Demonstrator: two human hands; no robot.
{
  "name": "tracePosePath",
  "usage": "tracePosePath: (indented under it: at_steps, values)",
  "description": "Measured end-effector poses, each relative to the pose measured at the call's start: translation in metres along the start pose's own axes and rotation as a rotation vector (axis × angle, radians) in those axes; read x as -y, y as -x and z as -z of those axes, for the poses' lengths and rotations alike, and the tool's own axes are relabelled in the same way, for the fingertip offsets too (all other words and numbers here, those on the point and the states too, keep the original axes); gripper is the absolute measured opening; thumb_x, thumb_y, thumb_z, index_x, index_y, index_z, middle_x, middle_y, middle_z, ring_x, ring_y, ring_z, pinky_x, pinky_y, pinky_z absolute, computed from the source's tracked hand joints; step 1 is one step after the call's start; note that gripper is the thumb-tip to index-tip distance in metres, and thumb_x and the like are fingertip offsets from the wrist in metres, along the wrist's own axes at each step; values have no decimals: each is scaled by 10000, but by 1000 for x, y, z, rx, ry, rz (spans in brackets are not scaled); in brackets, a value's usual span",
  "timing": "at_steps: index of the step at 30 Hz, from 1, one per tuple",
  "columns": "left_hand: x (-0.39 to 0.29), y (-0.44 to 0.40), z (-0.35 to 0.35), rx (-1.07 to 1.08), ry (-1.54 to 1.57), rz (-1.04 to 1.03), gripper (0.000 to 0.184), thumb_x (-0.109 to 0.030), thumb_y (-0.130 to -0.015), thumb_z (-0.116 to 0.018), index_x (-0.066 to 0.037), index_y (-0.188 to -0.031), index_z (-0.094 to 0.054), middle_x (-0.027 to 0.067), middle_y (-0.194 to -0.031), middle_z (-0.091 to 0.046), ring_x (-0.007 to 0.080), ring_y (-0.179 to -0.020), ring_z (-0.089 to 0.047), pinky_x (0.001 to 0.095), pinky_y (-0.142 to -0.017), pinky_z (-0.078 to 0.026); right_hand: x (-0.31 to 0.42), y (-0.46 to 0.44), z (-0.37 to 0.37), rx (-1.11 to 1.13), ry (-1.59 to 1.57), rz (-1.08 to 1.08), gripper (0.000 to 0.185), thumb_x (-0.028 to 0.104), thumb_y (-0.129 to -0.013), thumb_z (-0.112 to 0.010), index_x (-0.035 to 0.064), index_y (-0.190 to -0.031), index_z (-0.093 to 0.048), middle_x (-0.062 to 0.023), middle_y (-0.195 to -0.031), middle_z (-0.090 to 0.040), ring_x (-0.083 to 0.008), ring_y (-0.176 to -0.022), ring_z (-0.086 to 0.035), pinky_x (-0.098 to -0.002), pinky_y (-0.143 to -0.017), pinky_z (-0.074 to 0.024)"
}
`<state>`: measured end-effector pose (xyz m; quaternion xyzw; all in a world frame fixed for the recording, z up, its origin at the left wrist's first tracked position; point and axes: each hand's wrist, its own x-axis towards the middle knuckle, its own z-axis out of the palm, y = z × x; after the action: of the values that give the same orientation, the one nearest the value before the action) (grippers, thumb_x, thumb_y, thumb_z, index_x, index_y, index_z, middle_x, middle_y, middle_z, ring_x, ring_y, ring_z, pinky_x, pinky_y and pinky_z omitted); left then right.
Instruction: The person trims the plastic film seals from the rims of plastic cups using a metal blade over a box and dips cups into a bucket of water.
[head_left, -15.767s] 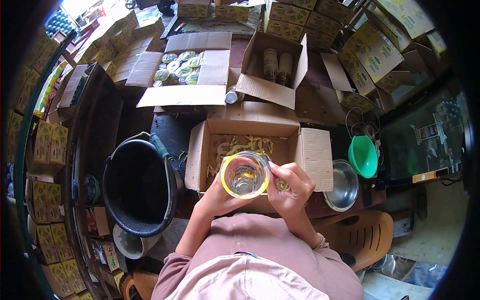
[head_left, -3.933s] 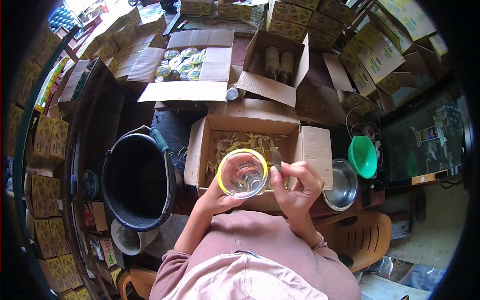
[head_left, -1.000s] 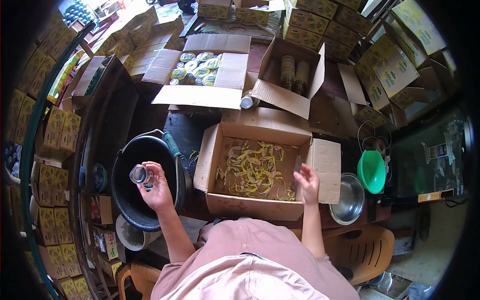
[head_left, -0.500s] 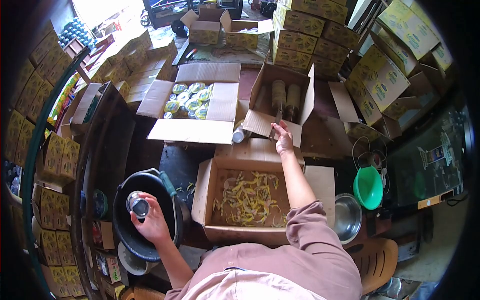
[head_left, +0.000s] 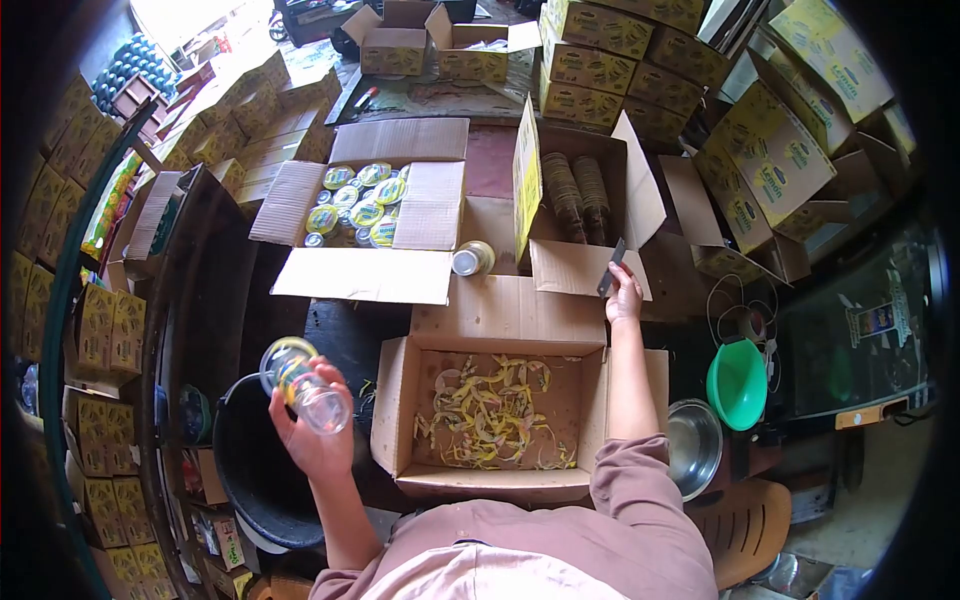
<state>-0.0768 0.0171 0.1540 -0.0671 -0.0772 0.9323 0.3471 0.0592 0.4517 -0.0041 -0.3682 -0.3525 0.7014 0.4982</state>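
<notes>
My left hand [head_left: 318, 440] is closed around a clear plastic cup [head_left: 322, 408] with a yellow-printed part, held tilted above the edge of a black bucket [head_left: 240, 475]. Between the fingers of my right hand [head_left: 624, 296] is a flat dark blade [head_left: 611, 270], beside the front flap of an open carton [head_left: 575, 262]. Inside that carton lie two long stacks of brownish round pieces [head_left: 563, 190]. Directly before me, a low open box [head_left: 500, 482] contains curled yellow-and-white strips [head_left: 490, 405].
Lidded cups [head_left: 365, 205] fill an open carton [head_left: 365, 278] at the left. A small jar-like container [head_left: 470, 258] stands between the cartons. To my right are a green bowl [head_left: 738, 385] and a metal bowl [head_left: 695, 450]. Stacked lemon-printed cartons [head_left: 595, 75] surround the workspace.
My left hand has risen from over the bucket, and the cup is now tipped with its side showing. My right hand has moved right with the blade, and the right carton sits at a different angle.
</notes>
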Motion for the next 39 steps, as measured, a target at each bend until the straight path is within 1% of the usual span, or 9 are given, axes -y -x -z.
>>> tracePosePath:
  at_steps: [6, 11, 14, 18, 24, 28, 30, 33, 39]
  values:
    - [7, -45, -6, 99, 398, -27, 447, -143, -773, -580, -4, -1145, -376, 127, -1046, -439, 227, -953, -447, 363, -811, -397, 1, 28, 14, -40, -38, -111, 278, 78, -705, -674, 29, -966, -591, -12, -857, -583, -102, -819, -520, -234, -772, -382]
    - [-51, 11, -35, 344, 463, -479, 349, -57, -815, -484, 5, -1140, -374, 133, -1043, -432, 234, -912, -472, 362, -766, -426, 26, 84, 39, -139, -141, -170, 241, 35, -746, -638, 47, -973, -556, -56, -880, -597, -162, -838, -573, -246, -790, -422]
    - [-91, 43, -8, 219, 377, -552, 301, -64, -793, -498, 21, -1075, -437, 145, -1013, -476, 244, -909, -496, 369, -764, -445, 28, 99, 62, -139, -174, -126, 222, 7, -731, -648, 35, -935, -566, -41, -853, -596, -133, -797, -563, -231, -754, -441]
    - [-113, 66, 44, -300, 347, -490, 306, -129, -805, -484, 56, -1049, -461, 167, -989, -498, 278, -936, -502, 388, -791, -451, 38, 114, 60, -90, -196, -130, 177, 18, -748, -635, 54, -912, -581, -11, -818, -596, -89, -726, -560, -219, -674, -462]
    - [-37, -4, -20, -131, -425, -161, 402, -241, -811, -492, 13, -1110, -406, 157, -1044, -446, 257, -936, -500, 402, -818, -437, 54, 134, 41, -66, -192, -125, 160, 34, -762, -624, 80, -905, -568, 14, -782, -596, -74, -664, -563, -243, -595, -476]
    - [12, -73, -30, -287, -1773, 269, 533, -257, -824, -504, -24, -1260, -304, 155, -1076, -503, 245, -892, -570, 354, -755, -474, 66, 149, 31, -42, -155, -53, 152, 15, -769, -611, 71, -903, -568, -4, -795, -599, -82, -676, -565, -240, -610, -473]
    - [20, -109, -11, 105, -2167, 319, 572, -236, -773, -592, 0, -1232, -344, 180, -1046, -532, 287, -934, -563, 398, -759, -475, 67, 154, 39, -8, -149, -40, 166, -28, -769, -591, 63, -906, -573, -20, -828, -601, -88, -721, -564, -227, -657, -463]
    - [45, -155, -2, 271, -2962, 157, 652, -288, -695, -666, -45, -1230, -383, 216, -1065, -546, 281, -972, -572, 356, -787, -461, 66, 162, 50, 5, -142, -22, 181, -65, -768, -574, 53, -904, -577, -31, -856, -600, -93, -769, -559, -209, -721, -446]
    - [98, -217, 36, 337, -3184, 293, 448, -217, -618, -712, -45, -999, -550, 179, -933, -602, 308, -865, -603, 406, -708, -491, 70, 178, 60, -9, -71, -1, 179, -69, -769, -570, 50, -903, -579, -30, -856, -593, -89, -769, -550, -210, -734, -439]
